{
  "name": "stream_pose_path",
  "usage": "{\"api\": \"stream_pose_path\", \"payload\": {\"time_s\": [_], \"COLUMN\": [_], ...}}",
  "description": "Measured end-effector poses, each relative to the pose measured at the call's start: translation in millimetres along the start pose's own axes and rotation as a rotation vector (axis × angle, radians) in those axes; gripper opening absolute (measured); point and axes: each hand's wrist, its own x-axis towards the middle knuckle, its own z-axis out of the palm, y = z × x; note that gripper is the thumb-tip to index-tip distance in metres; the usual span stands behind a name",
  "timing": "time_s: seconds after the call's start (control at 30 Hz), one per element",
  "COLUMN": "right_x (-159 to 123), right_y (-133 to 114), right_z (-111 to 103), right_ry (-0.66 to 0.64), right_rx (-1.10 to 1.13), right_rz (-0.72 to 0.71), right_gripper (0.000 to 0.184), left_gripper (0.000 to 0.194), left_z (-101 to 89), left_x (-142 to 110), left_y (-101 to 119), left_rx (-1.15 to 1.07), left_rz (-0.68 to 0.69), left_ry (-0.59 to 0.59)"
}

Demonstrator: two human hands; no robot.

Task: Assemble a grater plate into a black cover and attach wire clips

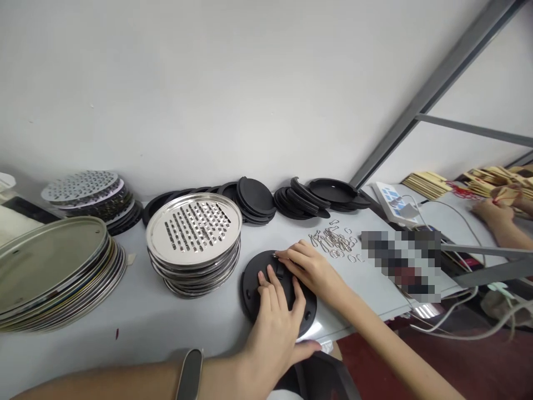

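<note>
Black and round, a flat disc (255, 273) is lying on the grey desk (158, 328), close to its front edge and directly under both hands. The left hand (272, 319) is resting on it with its fingers extended and grasping nothing, their tips pressing on the dark surface while the thumb is stretching out past the rim. A dark-faced wristband (191, 373) is circling that wrist. The right hand (310, 265) is pinching a small metal piece (275, 255) between its fingertips at the disc's far edge; the fingers are partly hiding the piece.

Just beyond the right hand, a loose pile of metal loops (333, 240) is spreading over the desk. To the left of the disc, a stack of perforated metal rounds (195, 230) is standing, and farther left a stack of larger plates (50, 261) is leaning. More black discs (256, 195) are lining the wall. At the far right, a co-worker's hands (495, 214) are holding a pale piece.
</note>
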Motion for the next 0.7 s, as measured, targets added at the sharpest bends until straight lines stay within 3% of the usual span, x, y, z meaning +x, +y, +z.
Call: {"api": "stream_pose_path", "payload": {"time_s": [0.1,0.27,0.4,0.5,0.7], "right_x": [-3.8,-15.0,-17.3,-16.2,-12.5], "right_y": [2.0,1.9,-0.6,-1.3,-1.7], "right_z": [3.8,7.6,7.5,7.9,6.8], "right_ry": [0.027,-0.009,0.008,0.02,0.046], "right_rx": [-0.018,0.024,0.044,0.033,0.067], "right_rz": [0.005,0.001,0.023,0.034,0.074], "right_gripper": [0.024,0.03,0.03,0.027,0.019], "left_gripper": [0.103,0.124,0.091,0.041,0.04], "left_z": [0.2,-0.2,-17.0,-30.7,-24.9], "left_x": [-3.1,-8.1,-4.6,1.7,16.9], "left_y": [-6.7,-20.8,-43.9,-62.6,-70.9], "left_rx": [-0.006,-0.11,-0.203,-0.294,-0.359], "left_rz": [0.036,0.111,0.131,0.095,-0.006], "left_ry": [0.013,0.071,0.058,-0.046,0.022]}}
